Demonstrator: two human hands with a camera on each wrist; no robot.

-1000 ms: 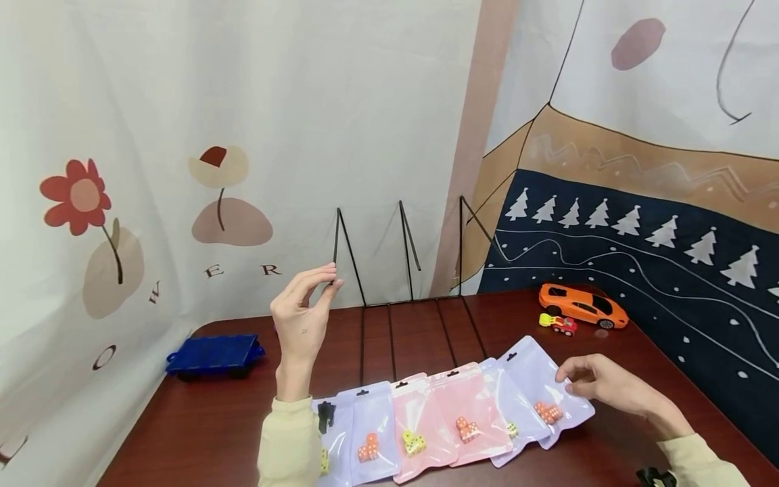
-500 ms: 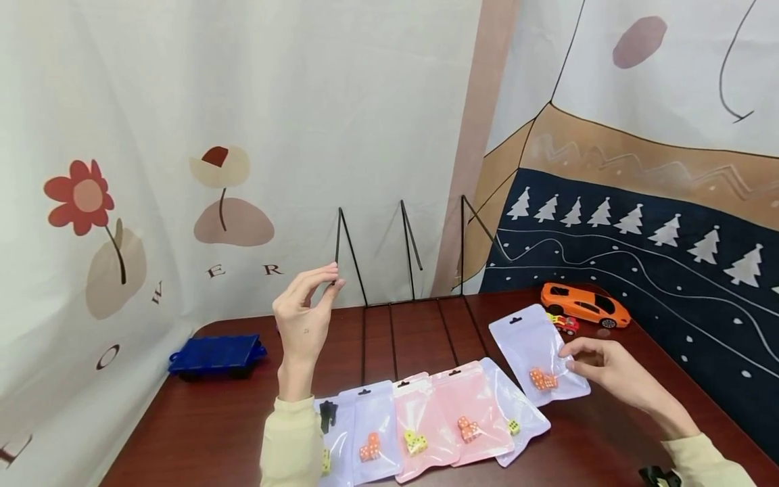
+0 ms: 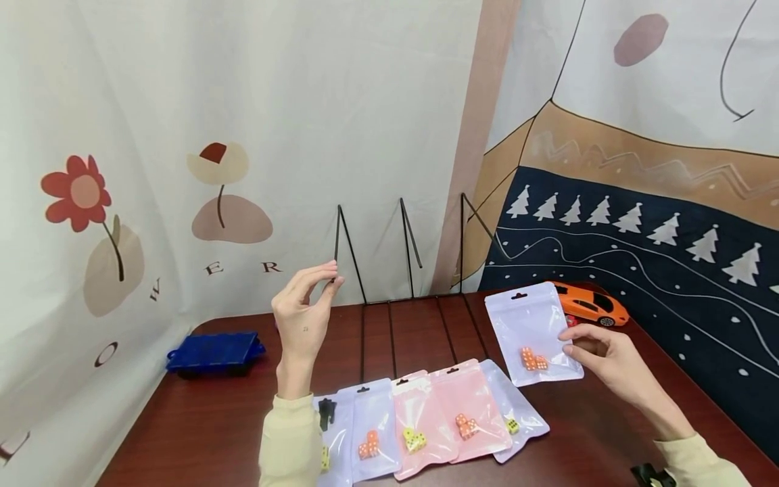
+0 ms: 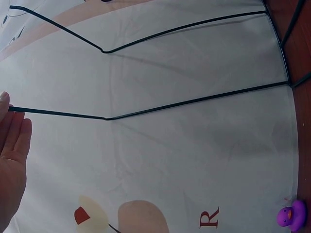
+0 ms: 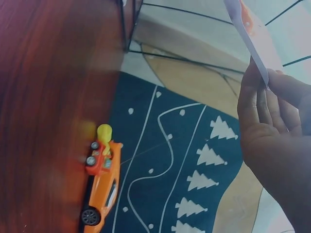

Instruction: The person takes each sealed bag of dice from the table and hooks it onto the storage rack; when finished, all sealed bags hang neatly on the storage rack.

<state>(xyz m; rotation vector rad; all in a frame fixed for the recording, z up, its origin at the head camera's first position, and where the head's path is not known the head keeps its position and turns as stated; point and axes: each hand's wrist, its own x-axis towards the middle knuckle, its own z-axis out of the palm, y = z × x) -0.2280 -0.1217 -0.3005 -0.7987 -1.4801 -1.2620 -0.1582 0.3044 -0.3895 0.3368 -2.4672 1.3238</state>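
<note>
In the head view my left hand [image 3: 302,325] pinches the tip of one arm of a black wire rack [image 4: 194,102], thumb against fingertips. The rack stands at the back of the table with three bent arms pointing forward. My right hand [image 3: 615,365] pinches the right edge of a lavender zip bag [image 3: 517,325] with orange dice [image 3: 531,359] at its bottom. This bag is lifted, its hang hole at the top, right of the rack. Overlapping zip bags lie below: lavender [image 3: 365,412], pink [image 3: 420,409], another pink [image 3: 468,389] and lavender [image 3: 523,412], with dice inside.
An orange toy car [image 3: 590,308] sits at the back right, partly behind the lifted bag, beside a small red and yellow toy truck [image 5: 99,160]. At left is a blue toy wagon [image 3: 216,353]. A purple rubber duck [image 4: 291,217] stands near the cloth backdrop [image 3: 365,101].
My right hand has pulled the rightmost lavender bag off the row and raised it up and slightly left, now overlapping the toy car. My left hand keeps its hold on the rack arm.
</note>
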